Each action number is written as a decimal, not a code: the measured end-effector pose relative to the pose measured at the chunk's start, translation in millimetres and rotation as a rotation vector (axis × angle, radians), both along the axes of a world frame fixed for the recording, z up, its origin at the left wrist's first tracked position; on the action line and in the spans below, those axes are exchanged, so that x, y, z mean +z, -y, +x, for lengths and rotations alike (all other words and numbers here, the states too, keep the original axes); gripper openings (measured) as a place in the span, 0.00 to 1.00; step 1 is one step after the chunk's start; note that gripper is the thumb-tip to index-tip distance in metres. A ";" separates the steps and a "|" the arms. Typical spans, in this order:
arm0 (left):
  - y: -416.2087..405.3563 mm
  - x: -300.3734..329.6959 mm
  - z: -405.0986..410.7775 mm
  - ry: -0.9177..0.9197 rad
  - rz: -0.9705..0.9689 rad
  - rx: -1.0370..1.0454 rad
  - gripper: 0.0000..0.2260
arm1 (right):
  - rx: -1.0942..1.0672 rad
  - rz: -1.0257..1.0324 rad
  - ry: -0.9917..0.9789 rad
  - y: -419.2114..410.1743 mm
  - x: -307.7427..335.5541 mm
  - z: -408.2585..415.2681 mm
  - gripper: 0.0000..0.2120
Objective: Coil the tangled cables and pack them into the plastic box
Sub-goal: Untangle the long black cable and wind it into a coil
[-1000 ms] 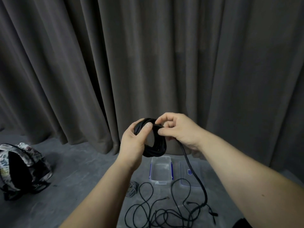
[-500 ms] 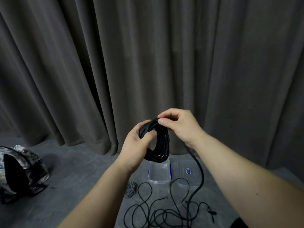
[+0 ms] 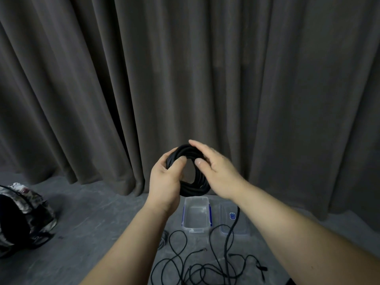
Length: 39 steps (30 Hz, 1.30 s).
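Note:
A thick black cable coil [image 3: 192,187] hangs in mid-air in front of me. My left hand [image 3: 164,179] grips its left side, thumb across the loops. My right hand [image 3: 216,171] lies over the coil's right side with fingers spread and thumb inside the ring. The coil's loose tail [image 3: 231,229] drops from under my right hand to the floor. Below stands the clear plastic box [image 3: 196,227] with blue clips, nothing visible inside. Thin black tangled cables [image 3: 197,270] lie on the floor in front of the box.
The box's clear lid [image 3: 234,221] lies to the right of the box. A small grey cable coil [image 3: 163,240] peeks out beside my left forearm. A patterned backpack [image 3: 22,219] sits at the far left. A dark curtain [image 3: 185,79] hangs behind the grey floor.
My right hand has gone from pinching the top of the coil to lying spread over its right side. The coil has turned to face me more. Both hands sit slightly lower.

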<state>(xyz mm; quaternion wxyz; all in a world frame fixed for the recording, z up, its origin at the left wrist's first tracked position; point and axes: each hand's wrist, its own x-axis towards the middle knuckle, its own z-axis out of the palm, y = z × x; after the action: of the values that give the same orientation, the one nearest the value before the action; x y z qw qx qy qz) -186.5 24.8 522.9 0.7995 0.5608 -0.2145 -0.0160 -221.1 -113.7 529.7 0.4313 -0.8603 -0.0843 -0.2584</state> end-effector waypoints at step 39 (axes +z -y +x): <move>3.6 13.4 -11.0 0.123 0.308 -0.125 0.16 | -0.290 0.224 0.279 2.2 3.6 4.4 0.09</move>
<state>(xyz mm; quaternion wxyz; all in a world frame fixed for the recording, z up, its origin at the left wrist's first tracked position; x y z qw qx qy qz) -197.5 21.2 536.3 0.6869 0.6621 -0.2927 -0.0640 -216.7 -115.9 533.3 0.4667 -0.7660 0.0104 -0.4419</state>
